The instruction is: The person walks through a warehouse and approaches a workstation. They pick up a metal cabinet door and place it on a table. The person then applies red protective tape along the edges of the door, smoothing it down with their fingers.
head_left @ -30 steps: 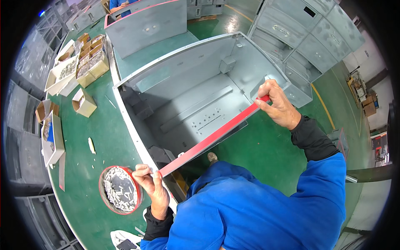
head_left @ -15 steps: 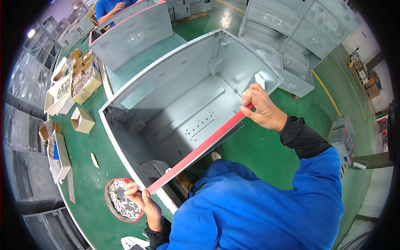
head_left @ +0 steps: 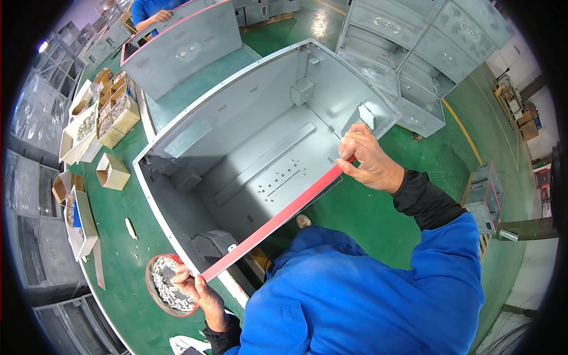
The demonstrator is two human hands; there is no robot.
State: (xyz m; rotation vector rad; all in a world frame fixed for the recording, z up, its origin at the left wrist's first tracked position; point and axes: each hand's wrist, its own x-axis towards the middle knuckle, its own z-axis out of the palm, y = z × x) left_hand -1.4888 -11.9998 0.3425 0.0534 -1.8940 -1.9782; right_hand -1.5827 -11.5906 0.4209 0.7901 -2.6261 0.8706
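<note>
A large open grey metal cabinet [head_left: 231,97] lies before me with its hollow side up. Along its near edge runs a long, narrow red strip [head_left: 275,222], stretched between my hands. My right hand [head_left: 371,163] pinches the strip's far-right end, fingers curled, near the cabinet's right corner. At the lower left end, my left hand [head_left: 204,297] is closed with its thumb against the strip, beside the cabinet's corner. Whether the strip's whole length touches the edge, I cannot tell.
Left of the cabinet, a red-rimmed round tub [head_left: 149,287] holds many small white pieces. Cartons [head_left: 118,127] of small parts stand farther back on the green surface. A co-worker's hand [head_left: 162,16] rests by another grey cabinet [head_left: 183,50]; stacked cabinets [head_left: 423,53] stand at far right.
The view has shifted slightly. Both hands still hold the strip's ends; my right hand sits a little lower and its fingers look more curled.
</note>
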